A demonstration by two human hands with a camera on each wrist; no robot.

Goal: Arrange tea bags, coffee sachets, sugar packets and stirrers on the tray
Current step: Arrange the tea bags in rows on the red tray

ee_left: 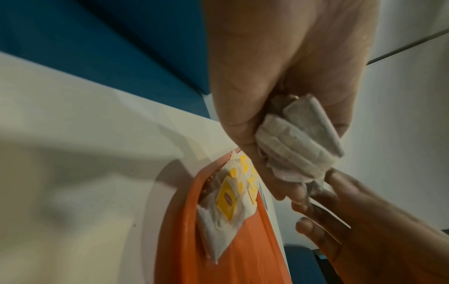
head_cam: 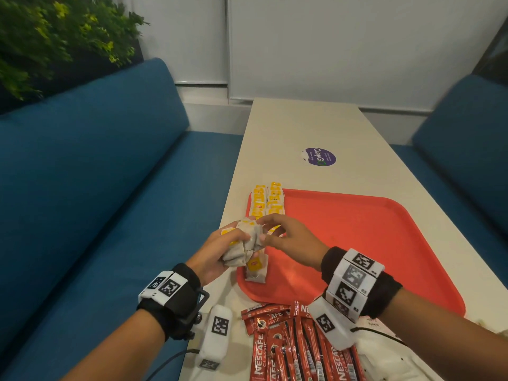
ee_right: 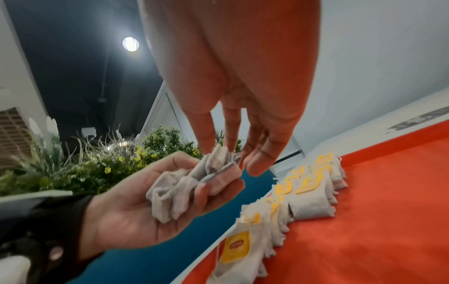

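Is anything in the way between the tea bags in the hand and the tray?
Nothing visible. The left hand holds tea bags right above the tray, whose middle is bare.

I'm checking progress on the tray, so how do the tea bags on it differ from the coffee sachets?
The tea bags are pale pouches with yellow tags; the coffee sachets are slim red Nescafe sticks. The tea bags lie in rows along the left edge of the red tray; the coffee sachets lie in a loose pile on the table in front of it. More tea bags are in the left hand; neither hand touches the sachets.
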